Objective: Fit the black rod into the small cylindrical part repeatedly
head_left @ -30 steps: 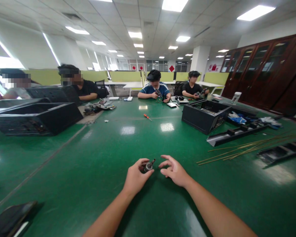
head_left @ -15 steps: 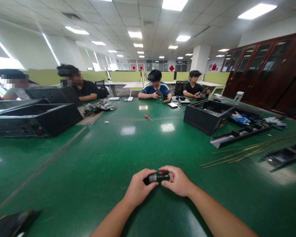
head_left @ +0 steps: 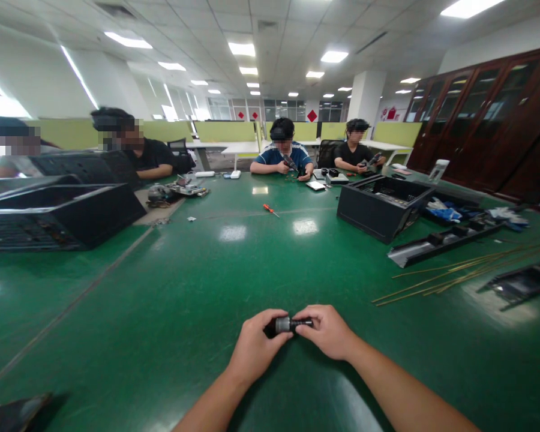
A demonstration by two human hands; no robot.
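Note:
A black and silver cylindrical part (head_left: 282,325) with a thinner shaft at its right end lies level between my hands, just above or on the green table. My left hand (head_left: 255,344) is closed round its wide dark end, thumb in front and fingers behind. At the other end, my right hand (head_left: 327,333) pinches the narrow shaft between thumb and fingers. The two hands nearly meet over the part. My palms and curled fingers hide some of it, so its exact kind is unclear.
Ahead on the green table (head_left: 198,276) lies an orange screwdriver (head_left: 270,210). Black metal cases stand at left (head_left: 72,216) and right (head_left: 378,207). Thin brass-coloured rods (head_left: 450,273) lie at right. Several co-workers sit across the table, one holding a power drill (head_left: 290,162).
My right hand has closed in on the shaft, its fingers and thumb moving left along it. My left hand keeps its hold. The view has shifted slightly.

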